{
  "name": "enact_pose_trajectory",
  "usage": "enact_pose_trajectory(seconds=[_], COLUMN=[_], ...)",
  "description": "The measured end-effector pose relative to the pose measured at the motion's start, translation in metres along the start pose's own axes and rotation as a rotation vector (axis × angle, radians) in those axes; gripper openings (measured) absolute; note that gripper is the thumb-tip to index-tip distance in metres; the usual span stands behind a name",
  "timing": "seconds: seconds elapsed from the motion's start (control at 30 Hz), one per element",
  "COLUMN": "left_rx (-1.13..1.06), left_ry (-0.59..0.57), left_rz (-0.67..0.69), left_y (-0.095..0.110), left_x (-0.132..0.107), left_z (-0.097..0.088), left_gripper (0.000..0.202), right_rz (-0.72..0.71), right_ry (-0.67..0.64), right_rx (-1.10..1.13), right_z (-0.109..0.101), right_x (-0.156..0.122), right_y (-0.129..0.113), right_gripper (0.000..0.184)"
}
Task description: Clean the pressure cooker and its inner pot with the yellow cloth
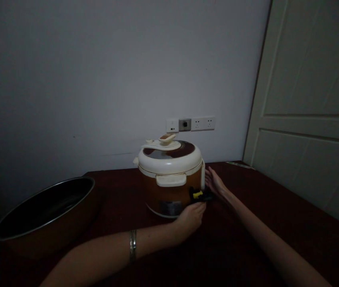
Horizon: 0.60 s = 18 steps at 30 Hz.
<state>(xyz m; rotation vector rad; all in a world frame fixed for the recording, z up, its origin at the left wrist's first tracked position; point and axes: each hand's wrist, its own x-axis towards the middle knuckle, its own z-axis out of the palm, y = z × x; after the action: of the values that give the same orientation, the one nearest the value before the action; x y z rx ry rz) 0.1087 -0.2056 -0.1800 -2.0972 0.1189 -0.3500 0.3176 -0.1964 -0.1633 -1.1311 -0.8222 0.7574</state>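
An electric pressure cooker (169, 181) with a white lid and a brown body stands upright on the dark red tabletop. Low on its right side is a black plug-like piece (207, 197) with a yellow part. The fingers of my left hand (191, 217) are closed at the underside of this black piece, close to the cooker's wall. Whether the piece sits in the cooker is hard to tell in the dim light. My right hand (215, 182) rests against the cooker's right side by the white panel, fingers extended and partly hidden.
A large dark pan (46, 227) with a metal rim sits at the left. Behind the cooker, wall sockets (203, 123) are set in a pale wall (112, 79). A white panelled door (310, 99) rises along the right side of the table (118, 195).
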Motion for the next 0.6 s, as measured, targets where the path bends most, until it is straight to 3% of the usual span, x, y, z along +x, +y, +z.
enact_pose_trajectory(seconds=[0.2, 0.47, 0.6], left_rx=[-0.117, -0.291, -0.367], left_ry=[0.069, 0.129, 0.092], left_rz=[0.140, 0.122, 0.132], left_y=[-0.019, -0.044, -0.060], left_x=[-0.061, -0.118, -0.137], left_z=[-0.007, -0.001, -0.008], left_gripper=[0.041, 0.042, 0.046], right_rz=[0.054, 0.059, -0.005], right_ry=[-0.012, -0.026, -0.078], right_rx=[0.067, 0.074, 0.062], right_z=[0.002, 0.006, 0.012], right_x=[0.000, -0.009, -0.017], right_y=[0.000, -0.006, -0.013], right_gripper=[0.045, 0.043, 0.048])
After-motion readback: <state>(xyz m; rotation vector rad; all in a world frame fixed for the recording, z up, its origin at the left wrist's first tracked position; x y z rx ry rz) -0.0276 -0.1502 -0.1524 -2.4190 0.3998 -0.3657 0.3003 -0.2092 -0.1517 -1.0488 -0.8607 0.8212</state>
